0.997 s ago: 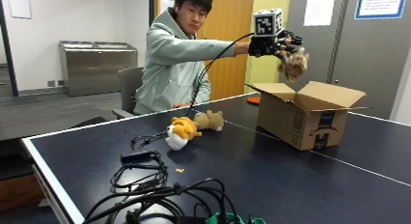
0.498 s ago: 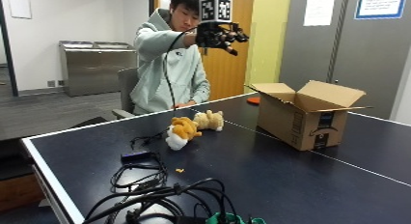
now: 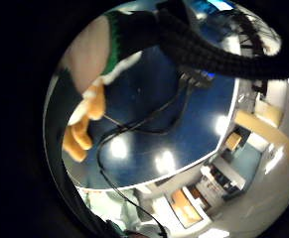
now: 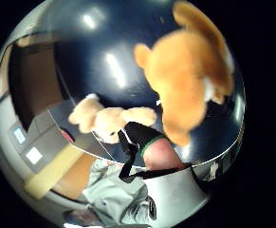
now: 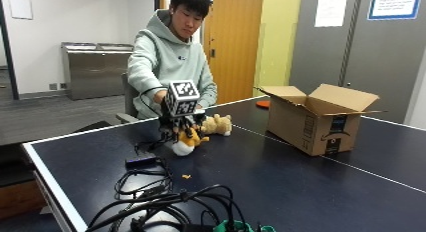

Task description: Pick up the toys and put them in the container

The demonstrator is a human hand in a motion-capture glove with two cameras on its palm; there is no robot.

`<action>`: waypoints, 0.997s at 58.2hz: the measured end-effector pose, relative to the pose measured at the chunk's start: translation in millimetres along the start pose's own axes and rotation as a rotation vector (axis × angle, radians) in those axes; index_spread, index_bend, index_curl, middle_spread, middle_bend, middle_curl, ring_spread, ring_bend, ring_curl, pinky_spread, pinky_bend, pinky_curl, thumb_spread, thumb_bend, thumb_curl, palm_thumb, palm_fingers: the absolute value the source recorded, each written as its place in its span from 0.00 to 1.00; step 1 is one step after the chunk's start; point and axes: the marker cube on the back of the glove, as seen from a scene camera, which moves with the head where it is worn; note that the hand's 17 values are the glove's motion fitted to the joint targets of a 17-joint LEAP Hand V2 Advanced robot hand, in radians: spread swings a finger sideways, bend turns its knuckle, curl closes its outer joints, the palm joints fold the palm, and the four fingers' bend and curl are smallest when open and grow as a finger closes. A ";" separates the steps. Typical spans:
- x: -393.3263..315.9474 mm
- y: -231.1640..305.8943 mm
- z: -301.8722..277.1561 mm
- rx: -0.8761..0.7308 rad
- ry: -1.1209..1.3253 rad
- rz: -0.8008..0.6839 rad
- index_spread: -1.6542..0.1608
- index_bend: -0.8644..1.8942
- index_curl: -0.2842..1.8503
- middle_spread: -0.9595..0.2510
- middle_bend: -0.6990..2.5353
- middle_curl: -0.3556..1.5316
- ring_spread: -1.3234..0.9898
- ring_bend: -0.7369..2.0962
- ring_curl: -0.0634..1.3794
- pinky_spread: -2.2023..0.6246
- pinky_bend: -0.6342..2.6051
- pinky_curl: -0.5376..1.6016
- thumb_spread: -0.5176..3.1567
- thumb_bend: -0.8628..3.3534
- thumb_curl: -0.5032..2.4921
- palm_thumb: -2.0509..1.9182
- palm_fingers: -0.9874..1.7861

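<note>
I count two soft plush toys on the dark blue bench (image 5: 279, 192): an orange-and-white fuzzy plush toy (image 5: 186, 140) directly under my black-gloved right hand (image 5: 174, 123), and a paler tan plush toy (image 5: 217, 124) lying just beside it. I cannot tell whether my grip is wide, narrow or closed on the orange one, as the fingers are hidden. One open brown cardboard box (image 5: 318, 119) stands well apart with flaps up, and a tangle of black cables (image 5: 160, 202) lies near the bench edge.
</note>
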 end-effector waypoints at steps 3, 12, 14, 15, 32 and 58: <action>9.2 -17.7 13.0 0.036 -0.006 0.004 0.74 0.37 0.28 0.84 0.21 0.27 0.60 0.31 0.18 0.81 0.53 0.43 0.46 0.20 0.29 0.54 0.22; 9.0 -31.4 11.8 0.238 -0.018 -0.037 0.74 0.50 0.32 0.79 0.23 0.22 0.57 0.43 0.22 0.72 0.56 0.42 0.49 0.25 0.32 0.63 0.50; 9.0 -32.0 5.1 0.194 0.027 -0.032 0.74 0.50 0.33 0.77 0.25 0.22 0.55 0.45 0.23 0.70 0.57 0.42 0.49 0.26 0.32 0.64 0.54; 9.0 -32.7 0.6 0.162 0.052 -0.028 0.74 0.49 0.33 0.75 0.27 0.23 0.54 0.48 0.25 0.69 0.57 0.43 0.48 0.26 0.33 0.65 0.58; -89.2 33.8 -130.0 -0.017 0.188 -0.166 0.74 0.49 0.41 0.61 0.34 0.28 0.44 0.57 0.36 0.64 0.56 0.46 0.36 0.24 0.38 0.69 0.69; -281.0 -9.0 -298.8 0.660 0.125 -0.270 0.73 0.46 0.53 0.55 0.33 0.33 0.41 0.58 0.41 0.63 0.57 0.48 0.30 0.21 0.43 0.69 0.63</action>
